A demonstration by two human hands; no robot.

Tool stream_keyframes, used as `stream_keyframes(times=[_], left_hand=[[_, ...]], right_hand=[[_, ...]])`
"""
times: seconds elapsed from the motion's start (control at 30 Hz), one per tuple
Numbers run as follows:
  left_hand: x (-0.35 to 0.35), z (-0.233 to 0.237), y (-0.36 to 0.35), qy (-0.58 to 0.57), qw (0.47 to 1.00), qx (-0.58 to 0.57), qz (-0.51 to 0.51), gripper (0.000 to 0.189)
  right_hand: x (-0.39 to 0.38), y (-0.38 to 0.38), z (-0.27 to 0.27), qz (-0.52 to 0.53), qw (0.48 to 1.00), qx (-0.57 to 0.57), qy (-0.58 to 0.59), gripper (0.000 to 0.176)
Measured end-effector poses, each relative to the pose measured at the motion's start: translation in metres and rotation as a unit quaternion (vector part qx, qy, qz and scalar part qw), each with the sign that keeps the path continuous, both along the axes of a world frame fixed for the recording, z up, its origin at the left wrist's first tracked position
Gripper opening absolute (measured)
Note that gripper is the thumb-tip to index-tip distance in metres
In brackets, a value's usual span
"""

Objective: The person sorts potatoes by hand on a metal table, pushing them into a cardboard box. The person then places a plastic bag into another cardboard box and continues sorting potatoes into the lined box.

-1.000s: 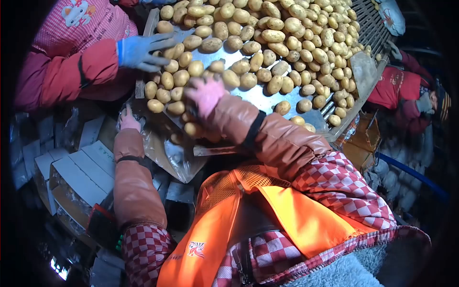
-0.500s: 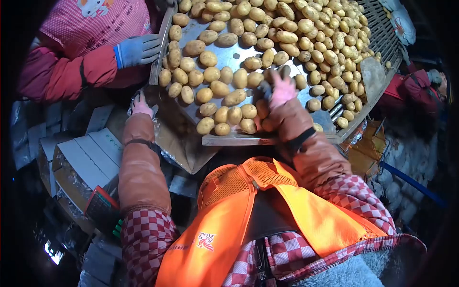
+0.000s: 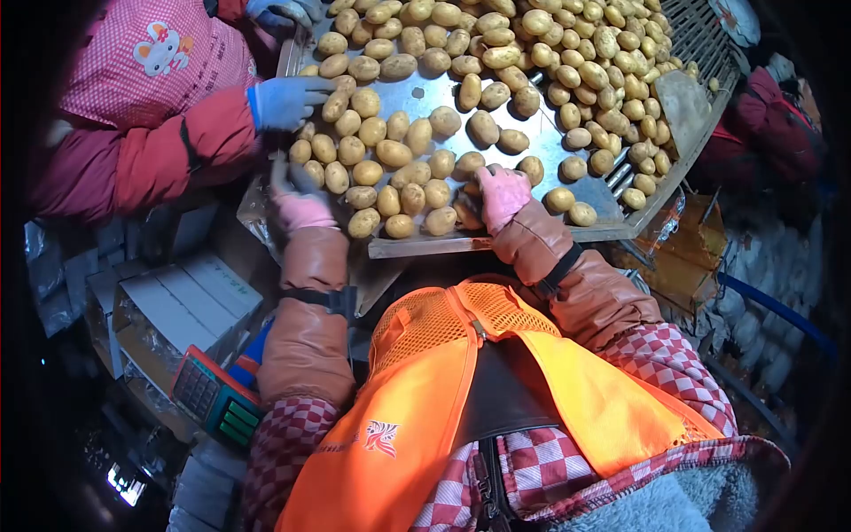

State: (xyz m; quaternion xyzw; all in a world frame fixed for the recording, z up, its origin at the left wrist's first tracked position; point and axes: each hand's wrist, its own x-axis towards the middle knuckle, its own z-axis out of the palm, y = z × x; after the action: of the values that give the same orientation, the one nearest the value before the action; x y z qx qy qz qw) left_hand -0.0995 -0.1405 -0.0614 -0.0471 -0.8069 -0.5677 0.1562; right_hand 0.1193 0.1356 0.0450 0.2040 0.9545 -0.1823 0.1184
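Pink-gloved right hand [image 3: 502, 195], rounded potatoes [image 3: 441, 219], metal tray [image 3: 545, 152]

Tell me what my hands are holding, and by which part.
Cannot be told. The right hand lies cupped over potatoes at the tray front edge; the left hand sits at its left corner, grip hidden.

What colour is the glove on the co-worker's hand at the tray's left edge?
Blue, clearest in the head view: the co-worker's blue glove lies beside the tan potatoes.
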Motion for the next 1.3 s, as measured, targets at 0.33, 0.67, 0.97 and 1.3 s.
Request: stream_keyframes(times=[0.33, 0.67, 0.97, 1.3], left_hand=[[0.070, 0.069, 0.043, -0.050, 0.875, -0.445, -0.185, 0.048], [0.106, 0.107, 0.153, -0.202, 0.800, -0.521, -0.217, 0.054], [0.050, 0.100, 0.145, -0.138, 0.837, -0.507, -0.151, 0.047], [0.107, 0.107, 0.250, 0.115, 0.725, -0.572, -0.366, 0.072]], right_hand=[[0.038, 0.094, 0.025, -0.213, 0.812, -0.508, 0.195, 0.037], [0.091, 0.112, 0.077, -0.160, 0.857, -0.438, 0.218, 0.046], [0.085, 0.142, 0.018, -0.322, 0.438, -0.818, 0.187, 0.057], [0.121, 0.156, 0.011, -0.251, 0.722, -0.617, 0.184, 0.056]])
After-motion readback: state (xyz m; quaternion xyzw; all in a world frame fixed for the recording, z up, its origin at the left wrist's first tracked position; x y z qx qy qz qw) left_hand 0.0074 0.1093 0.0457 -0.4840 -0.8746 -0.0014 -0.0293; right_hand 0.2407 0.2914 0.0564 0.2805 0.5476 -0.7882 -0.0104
